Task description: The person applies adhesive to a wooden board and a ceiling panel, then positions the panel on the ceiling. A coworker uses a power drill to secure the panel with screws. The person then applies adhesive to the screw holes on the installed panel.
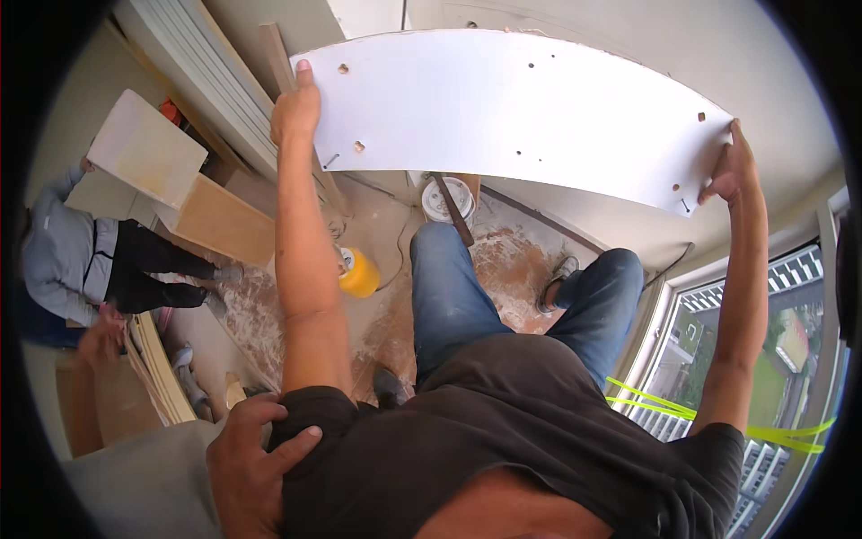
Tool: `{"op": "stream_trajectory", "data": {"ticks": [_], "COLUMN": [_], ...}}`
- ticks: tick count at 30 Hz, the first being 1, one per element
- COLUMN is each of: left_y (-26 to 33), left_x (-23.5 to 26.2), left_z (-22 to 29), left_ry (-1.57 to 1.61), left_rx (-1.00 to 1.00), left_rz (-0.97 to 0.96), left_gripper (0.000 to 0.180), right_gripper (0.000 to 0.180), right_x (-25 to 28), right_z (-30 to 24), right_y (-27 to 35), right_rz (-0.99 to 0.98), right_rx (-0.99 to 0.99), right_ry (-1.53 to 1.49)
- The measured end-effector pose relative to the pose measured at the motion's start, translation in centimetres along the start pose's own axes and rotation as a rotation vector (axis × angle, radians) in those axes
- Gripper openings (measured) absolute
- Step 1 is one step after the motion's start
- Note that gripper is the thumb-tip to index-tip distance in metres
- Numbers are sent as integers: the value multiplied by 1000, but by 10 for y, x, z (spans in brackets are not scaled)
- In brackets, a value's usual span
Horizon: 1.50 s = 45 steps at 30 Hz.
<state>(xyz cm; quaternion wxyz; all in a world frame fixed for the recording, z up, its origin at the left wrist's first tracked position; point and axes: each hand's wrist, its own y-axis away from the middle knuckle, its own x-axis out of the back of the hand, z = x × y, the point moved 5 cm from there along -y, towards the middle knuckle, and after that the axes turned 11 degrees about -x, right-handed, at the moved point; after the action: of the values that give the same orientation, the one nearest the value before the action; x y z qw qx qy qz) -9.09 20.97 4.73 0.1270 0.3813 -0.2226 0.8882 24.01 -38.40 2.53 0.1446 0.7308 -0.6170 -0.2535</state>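
Far left, a co-worker [63, 247] in grey; now the left hand [298, 110], gripping one end of the white board [485, 108], held up in front; yellow container [361, 273] and white bucket [435, 205] below; and there, the right hand [734, 171] grasps the other end!

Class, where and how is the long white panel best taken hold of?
The white panel is probably best gripped by both short ends, from outside, as the left hand and right hand do: it is long and flat, so paired grips should steady it. Gripping above the metal fasteners near its lower corners looks safer.
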Motion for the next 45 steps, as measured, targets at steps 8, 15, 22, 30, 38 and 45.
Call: {"op": "stream_trajectory", "data": {"ticks": [8,15,22,30,38,45], "left_y": [3,8,30,42,48,59], "left_x": [-4,6,25,23,8,-25], "left_z": [11,29,55,83,102,72], "left_ry": [26,-25,-26,33,132,1160], "left_rx": [-26,-51,-98,-127,-160,-97], "left_rz": [-11,21,90,107,81,30], "left_gripper": [100,99,99,98,100,112], "right_gripper": [98,101,103,101,95,96], "right_x": [6,15,29,65,93,101], "right_z": [4,11,23,30,35,17], "right_y": [-4,-6,-3,1,8,60], "right_rz": [36,-35,-29,3,54,70], "right_rx": [-43,12,13,20,129,565], "right_ry": [2,-60,-165,-253,-357,-693]}}
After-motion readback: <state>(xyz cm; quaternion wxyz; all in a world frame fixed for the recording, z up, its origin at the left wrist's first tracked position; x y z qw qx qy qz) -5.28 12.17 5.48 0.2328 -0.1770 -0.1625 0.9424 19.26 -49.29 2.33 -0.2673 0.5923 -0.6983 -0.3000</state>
